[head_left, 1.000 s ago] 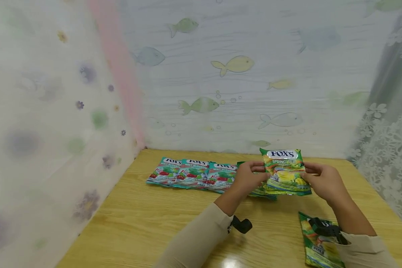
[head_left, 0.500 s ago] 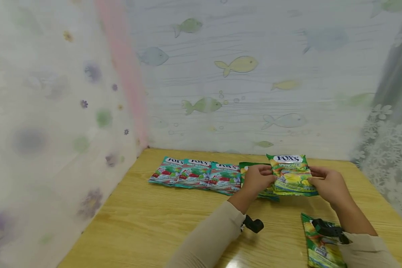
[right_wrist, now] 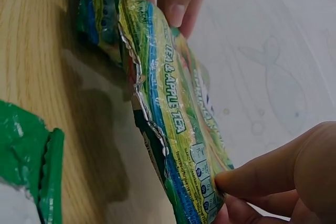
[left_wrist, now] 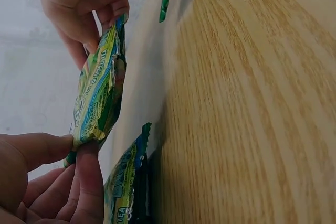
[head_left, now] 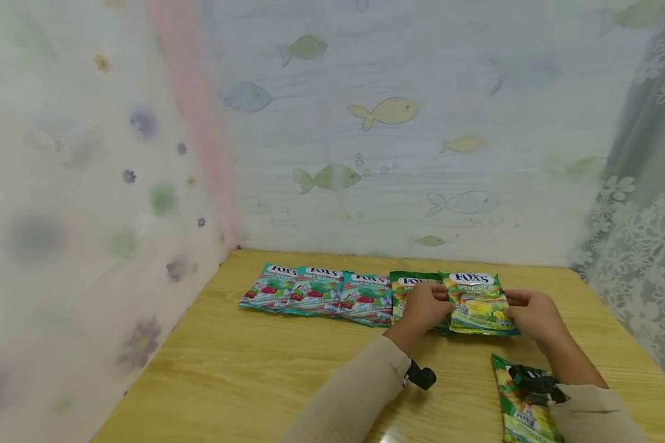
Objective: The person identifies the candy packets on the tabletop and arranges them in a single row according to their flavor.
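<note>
A green and yellow Spring Tea candy bag [head_left: 478, 304] is pinched at both sides, slightly above the table. My left hand [head_left: 423, 307] grips its left edge between thumb and fingers, and my right hand [head_left: 534, 314] its right edge. In the left wrist view the held bag [left_wrist: 100, 87] hangs apart from the wood, with a gap under it. Another Spring Tea bag [head_left: 401, 298] lies just left of it, partly covered by my left hand. Printing on the held bag [right_wrist: 168, 98] shows in the right wrist view.
Three teal Mint Blossom bags [head_left: 366, 301] lie overlapping in a row to the left on the wooden table [head_left: 244, 369]. One more green bag [head_left: 523, 412] lies near the front right, partly under the right forearm. A fish-patterned wall covering [head_left: 332, 215] stands behind the table.
Both hands have lowered the held Spring Tea bag toward the table, to the right end of the row. More of the green bag beside it shows now. The front bag stays put.
</note>
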The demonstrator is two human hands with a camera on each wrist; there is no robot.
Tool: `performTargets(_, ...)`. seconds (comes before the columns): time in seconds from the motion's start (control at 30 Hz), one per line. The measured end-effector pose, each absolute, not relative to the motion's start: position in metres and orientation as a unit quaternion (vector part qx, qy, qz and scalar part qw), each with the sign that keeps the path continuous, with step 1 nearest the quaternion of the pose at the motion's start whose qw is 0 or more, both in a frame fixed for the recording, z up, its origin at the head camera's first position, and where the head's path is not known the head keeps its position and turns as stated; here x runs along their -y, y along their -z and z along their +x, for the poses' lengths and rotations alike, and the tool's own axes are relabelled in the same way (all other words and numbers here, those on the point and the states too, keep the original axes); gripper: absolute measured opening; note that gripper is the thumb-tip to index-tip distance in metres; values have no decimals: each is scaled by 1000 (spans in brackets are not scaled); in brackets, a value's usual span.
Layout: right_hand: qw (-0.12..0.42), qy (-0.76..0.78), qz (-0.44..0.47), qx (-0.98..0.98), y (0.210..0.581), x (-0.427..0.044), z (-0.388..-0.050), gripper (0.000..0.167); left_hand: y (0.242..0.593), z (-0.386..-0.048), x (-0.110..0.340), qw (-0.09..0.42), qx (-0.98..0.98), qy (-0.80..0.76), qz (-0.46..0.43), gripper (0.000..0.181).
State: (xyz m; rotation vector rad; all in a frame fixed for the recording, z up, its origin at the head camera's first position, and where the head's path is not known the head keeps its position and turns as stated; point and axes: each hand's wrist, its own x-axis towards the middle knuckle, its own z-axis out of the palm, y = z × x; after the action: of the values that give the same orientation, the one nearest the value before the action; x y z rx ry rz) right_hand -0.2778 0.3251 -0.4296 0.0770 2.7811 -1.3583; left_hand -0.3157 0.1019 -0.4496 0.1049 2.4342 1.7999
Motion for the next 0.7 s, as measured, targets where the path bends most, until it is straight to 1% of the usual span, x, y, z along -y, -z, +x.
performTargets(0.3,34,435,28,-899,441,-325,-282,55,456,-318,-103,48,-830,-554,39,36)
performTargets(0.7,34,407,31,-912,448,-326,-286,54,460,-318,-104,31,-853,-518,55,32)
